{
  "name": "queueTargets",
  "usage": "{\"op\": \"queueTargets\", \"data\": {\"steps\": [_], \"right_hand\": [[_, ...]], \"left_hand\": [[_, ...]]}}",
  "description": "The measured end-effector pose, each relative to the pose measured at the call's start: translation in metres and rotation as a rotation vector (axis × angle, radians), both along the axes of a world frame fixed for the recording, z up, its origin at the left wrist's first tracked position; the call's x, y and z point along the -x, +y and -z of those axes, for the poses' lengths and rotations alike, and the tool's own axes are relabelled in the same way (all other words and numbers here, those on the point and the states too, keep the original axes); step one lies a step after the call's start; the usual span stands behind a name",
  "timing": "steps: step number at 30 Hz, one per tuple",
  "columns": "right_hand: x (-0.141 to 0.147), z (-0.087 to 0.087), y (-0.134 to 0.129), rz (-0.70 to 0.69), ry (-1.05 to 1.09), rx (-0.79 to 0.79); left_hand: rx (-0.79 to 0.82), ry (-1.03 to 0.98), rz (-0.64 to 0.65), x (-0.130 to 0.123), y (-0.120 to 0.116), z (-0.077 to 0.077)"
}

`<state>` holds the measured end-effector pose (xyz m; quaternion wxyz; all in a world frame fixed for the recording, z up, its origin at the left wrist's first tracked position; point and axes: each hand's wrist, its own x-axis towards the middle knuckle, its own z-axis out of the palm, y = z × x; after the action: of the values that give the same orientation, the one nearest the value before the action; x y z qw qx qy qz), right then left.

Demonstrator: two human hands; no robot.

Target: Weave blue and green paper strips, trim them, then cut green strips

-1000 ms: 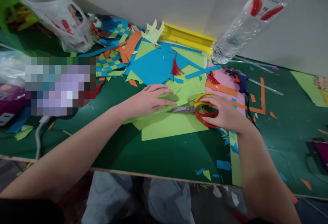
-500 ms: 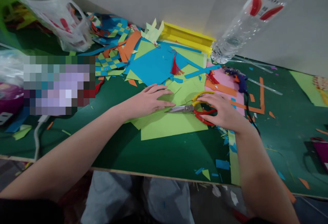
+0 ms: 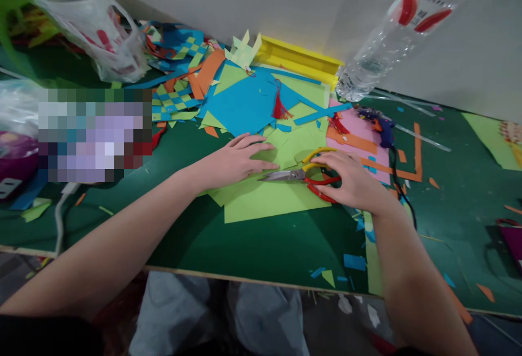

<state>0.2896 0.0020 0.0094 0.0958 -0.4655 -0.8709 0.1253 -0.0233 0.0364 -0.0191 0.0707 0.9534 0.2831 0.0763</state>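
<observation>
Light green paper point(image 3: 265, 204) lies on the dark green table in front of me. My left hand point(image 3: 240, 159) rests on its left part, fingers spread and flat. Scissors point(image 3: 302, 174) with one yellow and one red handle lie over the paper, and my right hand point(image 3: 346, 179) holds them by the handles. Their blades point left, nearly closed, with the tip just below my left fingertips. A large blue sheet point(image 3: 240, 103) and a red tassel point(image 3: 279, 105) are behind my hands.
A yellow tray point(image 3: 299, 60) and a clear plastic bottle point(image 3: 379, 46) stand at the back. Woven paper pieces point(image 3: 175, 100) and a plastic bag point(image 3: 106, 35) are at the left. Pink paper point(image 3: 381, 155), orange strips and small scraps lie to the right.
The scissors and my right hand have shifted slightly to the left, and the blade tip is closer to my left fingers. My left hand stays in place.
</observation>
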Motion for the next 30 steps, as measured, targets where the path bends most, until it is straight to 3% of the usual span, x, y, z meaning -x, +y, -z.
{"op": "queueTargets", "data": {"steps": [21,25,30], "right_hand": [[0.007,-0.002,-0.003,-0.003,0.005,-0.015],[0.003,-0.003,-0.001,0.008,0.012,-0.014],[-0.004,-0.004,0.000,0.005,0.012,0.009]], "left_hand": [[-0.095,-0.017,-0.040,-0.007,-0.001,0.001],[-0.146,-0.059,-0.090,-0.008,-0.002,-0.005],[-0.094,-0.084,-0.006,0.005,-0.002,-0.014]]}}
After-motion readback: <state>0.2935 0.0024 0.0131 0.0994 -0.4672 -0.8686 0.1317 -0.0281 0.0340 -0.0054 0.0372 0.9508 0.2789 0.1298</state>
